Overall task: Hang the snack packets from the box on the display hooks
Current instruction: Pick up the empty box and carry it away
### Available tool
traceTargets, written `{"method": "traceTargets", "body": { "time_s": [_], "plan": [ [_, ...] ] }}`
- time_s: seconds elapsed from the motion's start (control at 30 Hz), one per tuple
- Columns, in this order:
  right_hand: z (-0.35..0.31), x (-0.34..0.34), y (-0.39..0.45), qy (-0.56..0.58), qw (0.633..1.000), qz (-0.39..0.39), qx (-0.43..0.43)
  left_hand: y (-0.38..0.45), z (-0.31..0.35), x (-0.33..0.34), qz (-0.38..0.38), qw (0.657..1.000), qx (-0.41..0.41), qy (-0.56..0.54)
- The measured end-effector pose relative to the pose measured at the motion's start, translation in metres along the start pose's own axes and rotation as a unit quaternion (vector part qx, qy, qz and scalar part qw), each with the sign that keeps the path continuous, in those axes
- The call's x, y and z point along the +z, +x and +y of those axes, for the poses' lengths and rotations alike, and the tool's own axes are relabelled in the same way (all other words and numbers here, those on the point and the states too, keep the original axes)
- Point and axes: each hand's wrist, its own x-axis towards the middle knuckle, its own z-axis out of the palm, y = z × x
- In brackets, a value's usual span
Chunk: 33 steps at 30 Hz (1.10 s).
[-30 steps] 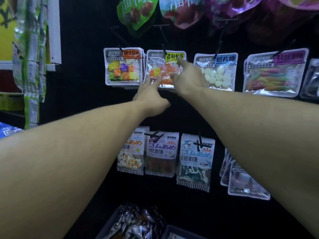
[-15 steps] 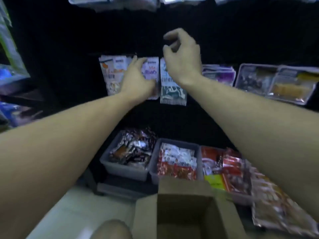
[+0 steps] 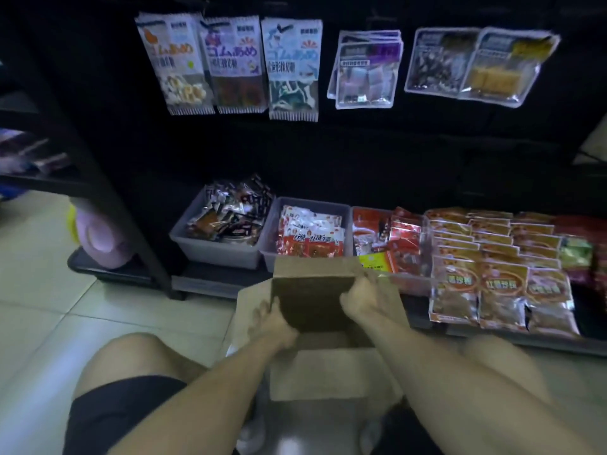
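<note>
Both hands are at the open cardboard box (image 3: pixel 315 300) on the floor, just in front of the lowest shelf. The left hand (image 3: pixel 272 320) grips the box's left wall, fingers curled over its rim; the right hand (image 3: pixel 361 297) grips the right wall the same way. No snack packet shows inside the box, though its bottom is dim and partly hidden. On the black display panel above, hanging packets (image 3: pixel 292 67) already fill a row of hooks. Judging from this, little or nothing may be left to hang.
</note>
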Motion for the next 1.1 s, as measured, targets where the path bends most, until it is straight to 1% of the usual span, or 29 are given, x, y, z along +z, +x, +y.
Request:
{"method": "traceTargets", "body": {
  "time_s": [0.07, 0.13, 0.2, 0.27, 0.4, 0.47, 0.53, 0.6, 0.67, 0.7, 0.77, 0.9, 1.0, 1.1],
  "plan": [
    [0.03, 0.007, -0.009, -0.012, 0.998, -0.027, 0.051, -0.011, -0.022, 0.021, -0.025, 0.999, -0.008, -0.021],
    [0.051, 0.013, -0.013, 0.005, 0.995, -0.066, 0.08, -0.027, -0.032, 0.03, -0.007, 0.998, 0.011, -0.069],
    [0.059, 0.018, -0.017, -0.015, 0.989, -0.102, 0.103, -0.038, -0.037, 0.032, 0.001, 0.995, 0.028, -0.093],
    [0.059, 0.022, -0.022, -0.051, 0.986, -0.11, 0.11, -0.048, -0.041, 0.034, -0.007, 0.993, 0.023, -0.118],
    [0.053, 0.029, -0.024, -0.097, 0.985, -0.113, 0.089, -0.053, -0.052, 0.032, -0.017, 0.987, -0.023, -0.155],
    [0.048, 0.031, -0.024, -0.112, 0.986, -0.104, 0.073, -0.049, -0.055, 0.029, -0.009, 0.986, -0.035, -0.163],
    [0.038, 0.033, -0.025, -0.127, 0.987, -0.091, 0.035, -0.044, -0.058, 0.029, 0.041, 0.985, -0.037, -0.164],
    [0.025, 0.034, -0.019, -0.144, 0.986, -0.082, -0.005, -0.037, -0.064, 0.028, 0.097, 0.977, -0.045, -0.184],
    [0.005, 0.036, -0.003, -0.166, 0.981, -0.089, -0.038, -0.026, -0.07, 0.02, 0.125, 0.963, -0.102, -0.216],
    [-0.006, 0.038, 0.007, -0.17, 0.98, -0.095, -0.043, -0.018, -0.072, 0.013, 0.125, 0.957, -0.133, -0.226],
    [-0.029, 0.045, 0.028, -0.177, 0.977, -0.112, -0.037, 0.001, -0.079, -0.003, 0.122, 0.948, -0.169, -0.24],
    [-0.061, 0.06, 0.055, -0.195, 0.968, -0.153, -0.038, 0.022, -0.099, -0.027, 0.104, 0.948, -0.197, -0.225],
    [-0.084, 0.055, 0.044, -0.197, 0.959, -0.19, -0.069, 0.016, -0.115, -0.045, 0.073, 0.941, -0.242, -0.224],
    [-0.112, 0.038, 0.015, -0.253, 0.932, -0.243, -0.094, -0.004, -0.117, -0.076, 0.074, 0.935, -0.271, -0.215]
  ]
}}
